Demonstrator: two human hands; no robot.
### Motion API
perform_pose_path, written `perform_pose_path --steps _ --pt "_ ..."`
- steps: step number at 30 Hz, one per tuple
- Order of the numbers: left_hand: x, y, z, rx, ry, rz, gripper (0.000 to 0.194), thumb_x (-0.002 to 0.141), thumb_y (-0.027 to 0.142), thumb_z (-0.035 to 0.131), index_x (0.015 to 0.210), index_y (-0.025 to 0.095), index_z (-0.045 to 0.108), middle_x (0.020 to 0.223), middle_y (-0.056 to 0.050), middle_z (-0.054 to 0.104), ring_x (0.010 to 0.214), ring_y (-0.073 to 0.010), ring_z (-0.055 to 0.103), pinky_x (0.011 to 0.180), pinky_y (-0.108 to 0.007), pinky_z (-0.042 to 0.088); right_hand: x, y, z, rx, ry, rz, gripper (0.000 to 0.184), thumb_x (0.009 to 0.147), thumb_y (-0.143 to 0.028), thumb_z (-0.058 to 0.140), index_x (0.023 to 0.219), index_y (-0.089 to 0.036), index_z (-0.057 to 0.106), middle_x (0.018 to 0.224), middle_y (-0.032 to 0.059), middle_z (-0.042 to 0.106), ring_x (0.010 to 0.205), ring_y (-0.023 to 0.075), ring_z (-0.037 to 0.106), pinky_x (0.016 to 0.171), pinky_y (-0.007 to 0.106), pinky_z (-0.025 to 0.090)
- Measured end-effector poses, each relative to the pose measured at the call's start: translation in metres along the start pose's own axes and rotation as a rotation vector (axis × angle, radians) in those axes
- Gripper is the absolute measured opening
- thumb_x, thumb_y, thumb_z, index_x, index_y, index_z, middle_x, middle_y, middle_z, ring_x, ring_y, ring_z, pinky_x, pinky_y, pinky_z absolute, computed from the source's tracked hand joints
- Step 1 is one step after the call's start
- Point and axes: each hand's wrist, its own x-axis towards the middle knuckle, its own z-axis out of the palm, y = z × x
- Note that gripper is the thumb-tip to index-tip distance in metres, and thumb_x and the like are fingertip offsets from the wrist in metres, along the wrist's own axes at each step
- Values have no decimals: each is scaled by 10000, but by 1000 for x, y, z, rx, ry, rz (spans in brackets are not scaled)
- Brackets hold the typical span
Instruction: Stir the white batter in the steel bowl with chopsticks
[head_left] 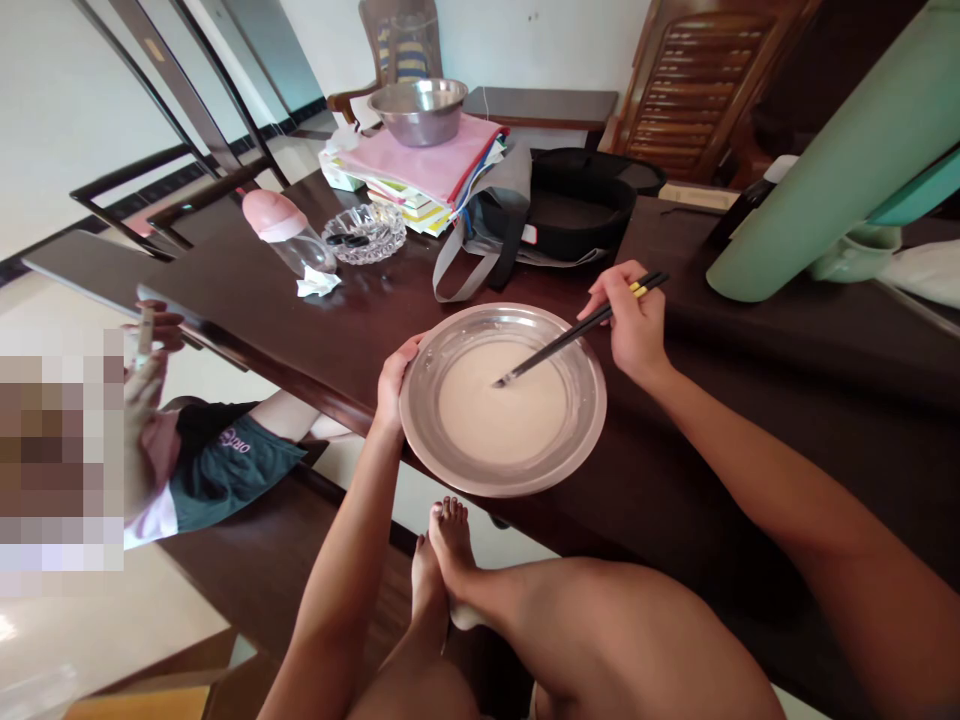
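Observation:
A wide metal bowl (420, 435) stands at the near edge of the dark table, partly filled with a pale, creamy batter-like liquid (502, 410). My left hand (397, 378) grips the bowl's left rim, its fingers partly hidden along the outer side. In my right hand (628, 318), above the bowl's right rim, is a pair of black chopsticks (564, 340) with yellow bands near the top. Their lower tips touch the liquid near the middle and are coated with it.
Behind the bowl lie a grey-black bag (577, 215), a glass ashtray (365, 232), a pink-lidded bottle (281, 225) and crumpled tissue (319, 284). A second metal bowl (421, 112) tops stacked books (412, 200). A green cylinder (817, 170) leans at right. Another person (225, 465) sits at left.

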Motion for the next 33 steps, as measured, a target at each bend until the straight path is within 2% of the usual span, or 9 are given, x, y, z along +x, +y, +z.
perform_pose_path --steps 2,5,7,10,15,20,25,30,33 --pt "0 0 0 -5 0 1 350 808 393 484 1004 199 699 1020 -41 723 994 -247 638 865 -344 481 0 1 0 14 -21 25 334 868 -487 545 677 -213 556 489 -55 561 411 76 510 402 223 341" --pt "1 0 0 1 -6 1 358 809 396 476 1012 196 693 1009 -47 723 990 -249 638 855 -347 484 -1 0 1 -14 -115 33 315 874 -494 531 741 -215 591 506 -50 584 443 84 538 448 231 394" --pt "0 0 0 13 -15 5 374 815 398 461 1034 193 685 1009 -51 723 981 -250 641 850 -349 486 0 -1 1 -31 -74 4 309 869 -503 532 768 -218 595 513 -53 583 463 84 550 455 226 400" --pt "0 1 0 14 -12 14 366 811 383 467 1026 186 687 1030 -49 721 996 -250 637 868 -347 480 1 1 -1 -6 20 -6 345 856 -517 543 693 -212 543 497 -66 542 421 69 514 415 214 363" --pt "0 1 1 -10 -4 19 338 812 375 481 992 188 697 1035 -40 720 992 -239 635 889 -337 468 -1 0 1 -13 -141 24 338 867 -516 529 737 -211 592 523 -50 588 454 80 547 457 227 409" --pt "0 1 1 -19 -18 19 334 816 370 482 995 192 701 1049 -37 717 991 -236 638 863 -327 473 1 -1 -1 -18 18 -22 371 857 -524 538 658 -211 535 523 -54 539 431 71 526 422 219 377" --pt "0 1 1 -13 -6 28 332 816 374 485 991 193 702 1005 -33 723 968 -231 640 861 -329 477 -1 -1 0 -19 -145 25 362 861 -529 528 717 -202 587 498 -51 551 456 80 549 468 228 430" --pt "-1 2 2 -3 -11 25 342 814 372 473 999 190 696 1064 -44 714 1009 -244 632 864 -338 479 1 1 -1 24 29 -31 360 849 -498 566 644 -205 534 506 -63 514 419 61 518 418 208 393" --pt "0 1 2 -7 -14 17 347 811 378 474 1003 189 693 1062 -46 713 1006 -246 634 861 -342 481 -1 -1 1 21 -69 8 358 869 -486 545 650 -202 552 500 -55 534 423 70 529 436 218 419"
